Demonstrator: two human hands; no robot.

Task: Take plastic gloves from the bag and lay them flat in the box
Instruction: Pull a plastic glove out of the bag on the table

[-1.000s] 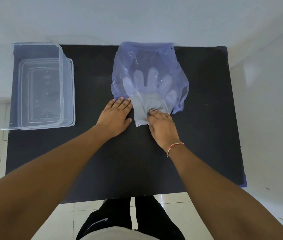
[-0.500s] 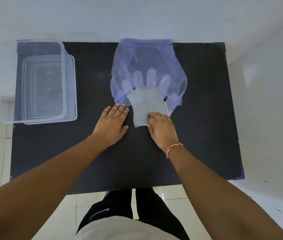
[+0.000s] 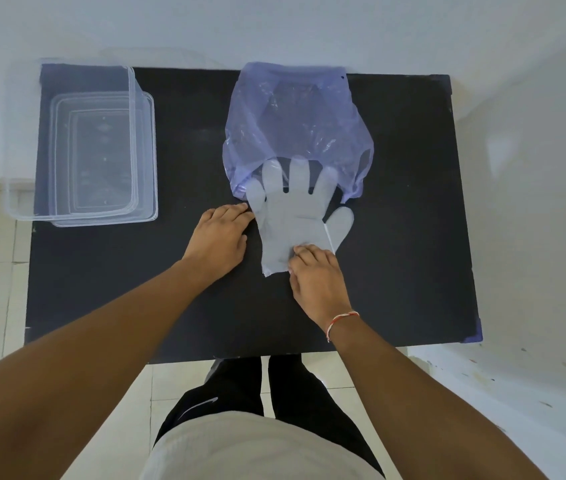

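Bare forearms, a red-and-white thread bracelet point(image 3: 342, 319) on the right wrist — black trousers point(image 3: 240, 386) with a white swoosh, pale top point(image 3: 240, 448).

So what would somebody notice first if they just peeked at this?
Probably the pale plastic glove lying flat mid-table, its fingertips just at the mouth of the purple bag. The right hand presses on its cuff, the left hand rests beside it. A clear box sits far left.

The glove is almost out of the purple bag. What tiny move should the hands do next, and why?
Probably one more short pull toward the body. The glove lies flat on the black table, its thumb free, but its fingertips sit under the bag mouth. The right hand presses its cuff, and the left hand rests at the bag's edge, where it could steady it.
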